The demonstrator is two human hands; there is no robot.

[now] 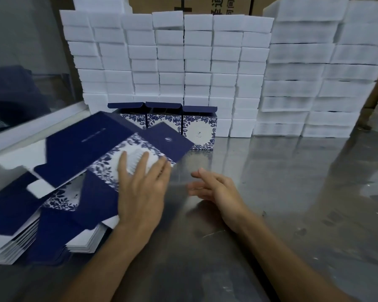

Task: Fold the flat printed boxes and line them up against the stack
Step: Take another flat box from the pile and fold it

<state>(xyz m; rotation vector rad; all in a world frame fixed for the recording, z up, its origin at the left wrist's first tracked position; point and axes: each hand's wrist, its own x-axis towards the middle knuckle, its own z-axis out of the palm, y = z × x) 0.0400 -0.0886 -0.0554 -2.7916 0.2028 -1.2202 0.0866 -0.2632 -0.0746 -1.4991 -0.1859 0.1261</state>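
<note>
On the near left of the steel table point(282, 182), a flat printed box point(109, 149) is seen tilted above a pile of flat box blanks point(37, 225), its navy flaps spread to the far left and right and its blue-and-white floral panel turned upward. The left hand point(140, 188) is laid on that floral panel with straight, spread fingers, so the blank is pressed rather than gripped; whether the thumb is hooked beneath the edge cannot be told. The right hand point(216, 188) is held just right of the blank, apart from it, with relaxed, slightly blurred fingers and nothing grasped. Beyond the hands, at the far middle, three folded printed boxes point(172, 125) are stood side by side with their navy lids raised, set against the stack of white foam blocks point(183, 62). A second, taller stack of white foam trays point(314, 73) is seen at the far right, and brown cartons point(205, 5) are visible behind.
</note>
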